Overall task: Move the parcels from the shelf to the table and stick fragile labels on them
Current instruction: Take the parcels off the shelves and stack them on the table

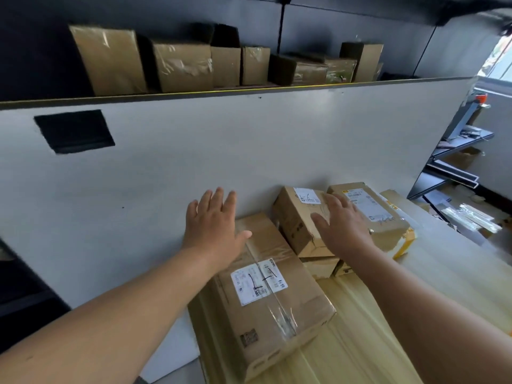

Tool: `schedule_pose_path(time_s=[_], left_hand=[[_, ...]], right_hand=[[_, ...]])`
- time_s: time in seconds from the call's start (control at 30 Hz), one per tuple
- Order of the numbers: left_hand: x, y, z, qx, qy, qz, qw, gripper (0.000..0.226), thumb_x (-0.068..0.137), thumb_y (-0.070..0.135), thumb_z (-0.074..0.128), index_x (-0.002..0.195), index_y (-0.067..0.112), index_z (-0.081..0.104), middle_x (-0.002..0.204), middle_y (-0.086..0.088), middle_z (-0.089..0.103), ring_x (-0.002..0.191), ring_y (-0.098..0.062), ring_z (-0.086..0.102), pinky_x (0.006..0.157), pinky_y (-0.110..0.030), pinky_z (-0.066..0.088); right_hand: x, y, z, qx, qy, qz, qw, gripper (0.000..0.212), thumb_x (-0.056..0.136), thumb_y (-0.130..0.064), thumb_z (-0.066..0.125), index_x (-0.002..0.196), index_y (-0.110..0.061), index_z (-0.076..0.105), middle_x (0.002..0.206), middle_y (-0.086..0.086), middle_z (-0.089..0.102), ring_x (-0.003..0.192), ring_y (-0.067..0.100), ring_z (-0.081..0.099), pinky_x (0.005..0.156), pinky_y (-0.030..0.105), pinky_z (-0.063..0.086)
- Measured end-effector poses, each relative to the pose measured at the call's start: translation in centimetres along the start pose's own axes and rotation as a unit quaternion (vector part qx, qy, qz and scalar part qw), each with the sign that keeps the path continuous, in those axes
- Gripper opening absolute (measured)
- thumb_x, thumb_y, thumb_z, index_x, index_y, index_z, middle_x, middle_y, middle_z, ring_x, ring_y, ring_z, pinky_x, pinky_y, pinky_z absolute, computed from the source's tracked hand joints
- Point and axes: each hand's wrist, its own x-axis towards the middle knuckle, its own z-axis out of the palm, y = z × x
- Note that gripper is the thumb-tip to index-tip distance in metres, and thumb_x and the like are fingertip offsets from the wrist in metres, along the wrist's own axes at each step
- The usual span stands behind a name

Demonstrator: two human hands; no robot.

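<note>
Several brown cardboard parcels stand in a row on the high shelf behind a white panel. On the pale wooden table lies a large taped parcel with a white address label. Behind it a smaller parcel sits stacked on others, beside a flat parcel with a printed label. My left hand is spread with straight fingers over the large parcel's far end. My right hand is spread too, across the smaller and the flat parcel. Neither hand holds anything.
A white panel rises behind the table, with a black rectangle at its upper left. At the right, metal racks hold boxes and loose items. The table's left edge runs just beside the large parcel.
</note>
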Motion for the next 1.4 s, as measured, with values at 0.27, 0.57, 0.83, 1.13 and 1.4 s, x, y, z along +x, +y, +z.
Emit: schedule_pose_path(time_s=[0.27,0.57,0.83,1.13,1.4], left_hand=[[-6.8,-9.7,-6.4,-0.005,0.038,-0.040,0.998,0.081,0.092,0.059,0.039,0.152,0.018,0.003,0.160,-0.009,0.005,0.147,-0.028,0.003,0.118,-0.046,0.007],[-16.8,-22.0,-13.6,0.024,0.089,-0.086,0.992,0.079,0.092,0.061,0.037,0.152,0.020,0.005,0.160,-0.005,0.007,0.147,-0.026,0.003,0.118,-0.046,0.006],[-25.5,-32.6,-19.5,0.050,0.156,-0.145,0.976,0.079,0.091,0.060,0.042,0.152,0.020,0.011,0.159,-0.005,0.014,0.146,-0.025,0.009,0.119,-0.045,0.009],[-30.5,-41.7,-24.0,0.091,0.181,-0.229,0.952,0.081,0.090,0.062,0.042,0.152,0.021,0.011,0.159,-0.005,0.016,0.146,-0.025,0.012,0.117,-0.044,0.011],[-30.9,-49.0,-25.8,0.116,0.215,-0.296,0.923,0.079,0.088,0.062,0.046,0.149,0.020,0.019,0.154,-0.003,0.028,0.142,-0.023,0.022,0.115,-0.044,0.020]], right_hand=[[-5.3,-11.7,-1.4,-0.022,0.001,-0.066,0.998,0.056,0.097,-0.041,0.047,0.147,-0.019,0.035,0.154,0.003,0.033,0.140,0.026,0.031,0.114,0.039,0.021],[-13.4,-26.7,-0.8,-0.020,0.005,-0.176,0.984,0.057,0.098,-0.044,0.044,0.148,-0.020,0.032,0.152,0.002,0.036,0.137,0.022,0.037,0.114,0.038,0.026],[-19.3,-40.3,0.5,0.004,0.020,-0.273,0.962,0.055,0.099,-0.044,0.044,0.148,-0.021,0.032,0.153,0.001,0.037,0.138,0.023,0.037,0.113,0.039,0.030],[-22.0,-52.8,1.6,0.040,0.021,-0.373,0.927,0.056,0.098,-0.044,0.046,0.147,-0.019,0.035,0.149,0.001,0.042,0.136,0.021,0.038,0.113,0.037,0.033],[-20.1,-62.6,3.7,0.090,-0.018,-0.441,0.893,0.059,0.099,-0.045,0.045,0.149,-0.019,0.031,0.152,0.003,0.036,0.139,0.023,0.034,0.113,0.041,0.031]])
